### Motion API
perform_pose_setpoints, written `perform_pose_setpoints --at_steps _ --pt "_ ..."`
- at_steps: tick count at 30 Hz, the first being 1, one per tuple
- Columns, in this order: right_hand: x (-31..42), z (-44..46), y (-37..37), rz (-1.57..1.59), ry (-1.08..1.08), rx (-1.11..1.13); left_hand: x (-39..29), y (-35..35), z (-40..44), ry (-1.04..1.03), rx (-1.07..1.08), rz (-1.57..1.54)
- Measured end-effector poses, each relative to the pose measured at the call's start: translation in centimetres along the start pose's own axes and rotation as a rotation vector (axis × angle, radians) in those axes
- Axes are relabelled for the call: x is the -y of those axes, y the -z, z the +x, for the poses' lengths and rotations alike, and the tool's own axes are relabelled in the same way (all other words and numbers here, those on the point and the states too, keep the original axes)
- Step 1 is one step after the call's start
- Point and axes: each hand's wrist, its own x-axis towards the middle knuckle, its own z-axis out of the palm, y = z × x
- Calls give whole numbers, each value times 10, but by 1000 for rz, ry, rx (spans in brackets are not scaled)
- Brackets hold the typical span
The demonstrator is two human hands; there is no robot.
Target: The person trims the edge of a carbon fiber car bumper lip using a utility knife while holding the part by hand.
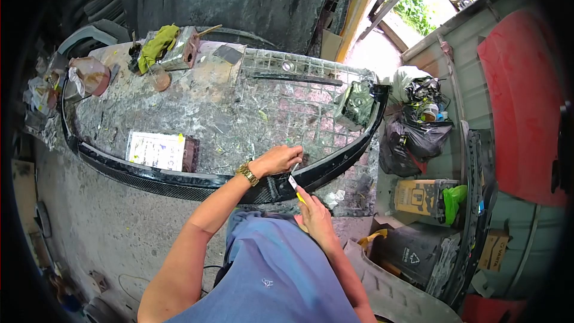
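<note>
A long, curved black car bumper lip (152,186) with a carbon-weave face lies along the near edge of the worktable. My right hand (318,220) is closed around a yellow utility knife (300,196), its blade pointing up at the lip's inner edge. Across the lip reaches my left hand (276,161), a gold watch (247,173) on its wrist. Its fingers are curled together just beyond the blade; what they pinch, if anything, is too small to make out. Pale scraps (336,197) lie near the knife.
On the stained worktable (233,104) are a white-labelled box (156,151), a green-black bundle (357,106), a plastic tub (91,76), a tin with a yellow-green cloth (158,48) and a black strip (297,78). Black rubbish bags (412,137) and cartons stand at right.
</note>
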Motion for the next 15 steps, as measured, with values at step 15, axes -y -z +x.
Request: perform_pose_setpoints --at_steps 15 --pt "-18 11 -8 455 -140 17 -3 3 -2 32 -5 -37"
